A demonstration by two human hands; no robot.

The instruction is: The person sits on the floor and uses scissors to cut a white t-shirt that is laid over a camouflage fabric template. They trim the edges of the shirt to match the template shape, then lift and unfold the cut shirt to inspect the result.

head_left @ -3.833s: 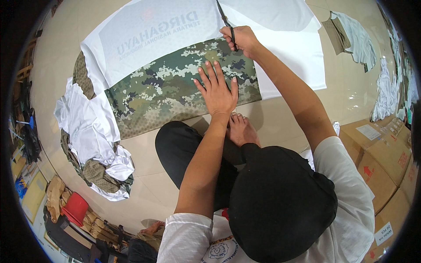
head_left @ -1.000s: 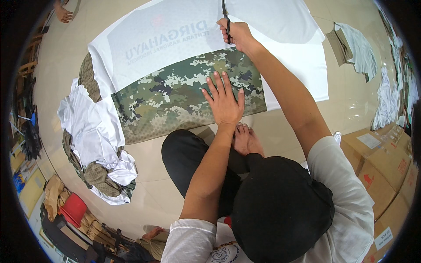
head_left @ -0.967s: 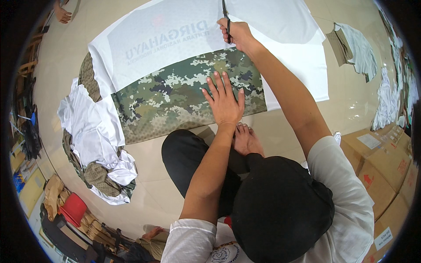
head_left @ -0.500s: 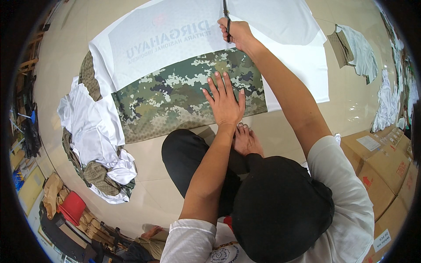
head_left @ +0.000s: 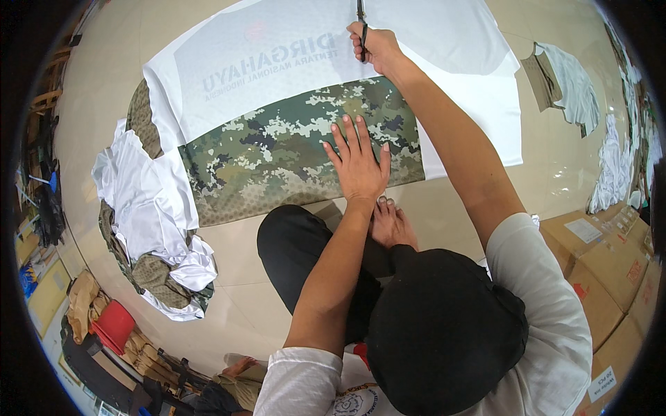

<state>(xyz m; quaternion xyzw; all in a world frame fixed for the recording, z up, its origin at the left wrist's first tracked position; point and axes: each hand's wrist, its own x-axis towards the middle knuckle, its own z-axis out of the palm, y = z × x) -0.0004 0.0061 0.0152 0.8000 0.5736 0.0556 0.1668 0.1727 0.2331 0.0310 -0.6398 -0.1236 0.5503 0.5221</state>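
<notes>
My left hand (head_left: 358, 159) lies flat with fingers spread on a strip of camouflage fabric (head_left: 257, 166). In my right hand (head_left: 374, 48) are black scissors (head_left: 360, 14), gripped with the blades pointing away from me over white fabric (head_left: 437, 21). A grey panel with reversed printing and a small red emblem (head_left: 215, 48) shows on the white cloth along the far side of the camouflage strip. The scissor tips are near the top edge of the picture, and I cannot make out whether they are closed.
Rumpled white and camouflage cloth (head_left: 146, 201) lies on the tiled floor at left, more pieces (head_left: 565, 83) at right. Cardboard boxes (head_left: 603, 270) stand at lower right. A bare foot (head_left: 392, 222) is near my left wrist. Another person (head_left: 239, 378) and a red object (head_left: 114, 322) are at lower left.
My right hand and scissors have edged slightly farther away along the white fabric. My left hand stays spread on the camouflage. Another person's hand at upper left has gone from view.
</notes>
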